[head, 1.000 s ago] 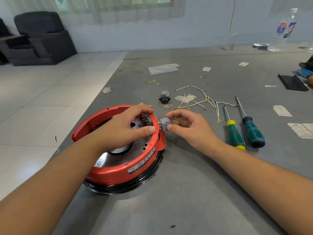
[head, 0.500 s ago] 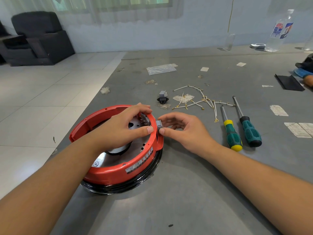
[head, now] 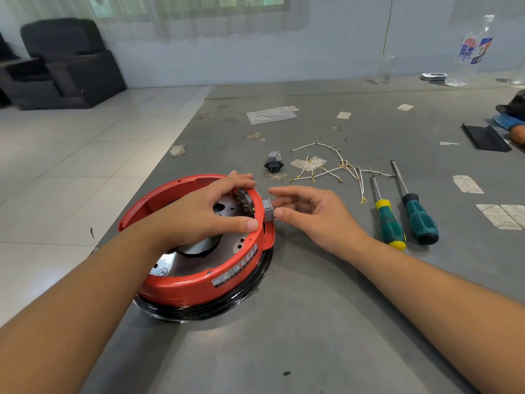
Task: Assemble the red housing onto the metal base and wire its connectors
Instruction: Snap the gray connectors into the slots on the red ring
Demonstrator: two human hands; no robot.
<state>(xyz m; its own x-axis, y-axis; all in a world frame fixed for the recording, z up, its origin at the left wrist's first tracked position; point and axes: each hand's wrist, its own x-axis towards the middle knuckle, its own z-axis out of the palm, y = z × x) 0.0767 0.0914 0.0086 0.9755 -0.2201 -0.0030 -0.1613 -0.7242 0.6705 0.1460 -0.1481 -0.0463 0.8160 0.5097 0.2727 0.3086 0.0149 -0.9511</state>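
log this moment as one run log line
step: seat grey connector in red housing wall | left hand: steadies rim | right hand: thumb presses connector | screwdrivers: unused

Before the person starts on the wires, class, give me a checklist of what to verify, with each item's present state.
1. Red housing sits on the base: ok.
2. Left hand steadies the housing rim: ok.
3. Grey connector is in the housing wall slot: ok; fully seated: cannot tell.
4. Right hand is free, thumb touching the connector: ok.
5. Wires are attached: not ok, loose on the table.
6. Screwdrivers lie near the right hand: ok.
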